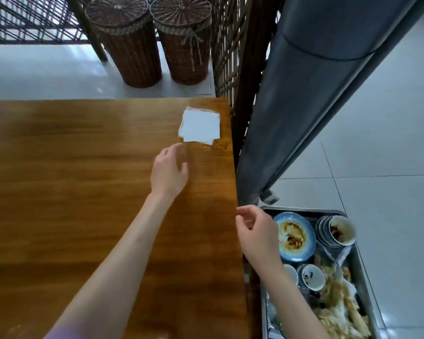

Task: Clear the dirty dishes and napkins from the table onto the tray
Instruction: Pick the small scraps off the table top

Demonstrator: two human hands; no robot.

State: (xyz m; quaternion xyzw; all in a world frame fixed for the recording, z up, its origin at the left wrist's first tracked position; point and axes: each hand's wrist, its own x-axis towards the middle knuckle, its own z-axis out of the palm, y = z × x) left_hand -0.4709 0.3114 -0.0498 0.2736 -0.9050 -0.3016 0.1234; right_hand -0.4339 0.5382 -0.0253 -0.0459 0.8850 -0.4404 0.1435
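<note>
A stack of white napkins (200, 127) in clear wrap lies near the far right corner of the wooden table (71, 179). My left hand (169, 173) hovers over the table just short of the napkins, fingers loosely extended and holding nothing. My right hand (256, 232) hangs at the table's right edge with fingers loosely curled and empty. Beside the table, lower right, a metal tray (362, 270) holds a dirty blue plate (294, 237), stacked bowls (338, 231), small cups (312, 277) and crumpled dirty napkins (340, 307).
A brown sauce stain (222, 144) marks the table right of the napkins. Two tall wicker baskets (157, 45) stand on the floor beyond the table. A lattice screen (233, 57) and a grey column (304, 94) rise close along the table's right side.
</note>
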